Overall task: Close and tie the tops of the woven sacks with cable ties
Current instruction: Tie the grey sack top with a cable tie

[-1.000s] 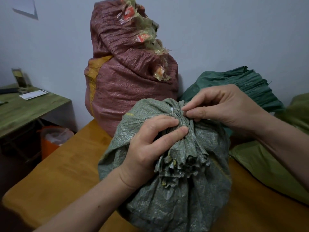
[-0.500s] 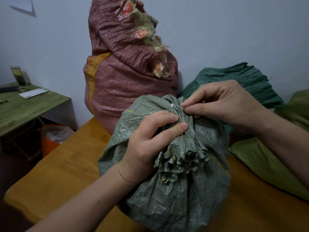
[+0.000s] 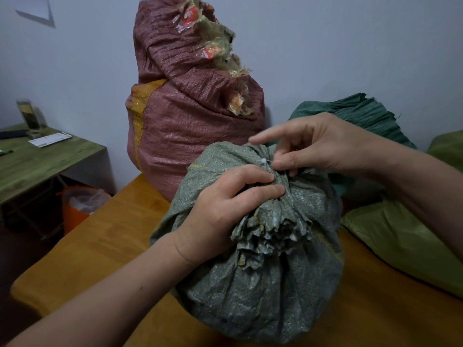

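The grey sack (image 3: 263, 284) lay on the near part of the table (image 3: 100, 234), in front of the red sack (image 3: 190, 121). Its gathered neck ran from far to near, with the frilled mouth pointing near and slightly down. The tie (image 3: 263, 161) sat across the far end of that neck, so its loop ran left to right at a right angle to the neck axis; only the white head and a short length of strap showed. The left hand (image 3: 220, 209) gripped the neck, fingers curled over the pleats just near of the tie. The right hand (image 3: 325, 144) pinched the strap just right of the head with thumb and curled fingers, its index finger held out straight to the left. Judged risks: 1, if the left grip eased before the loop was tight, the pleats could spread and the tie would close slack; 2, the thin strap could slip from the pinch; 3, a loose loop could slide toward the mouth and come off.
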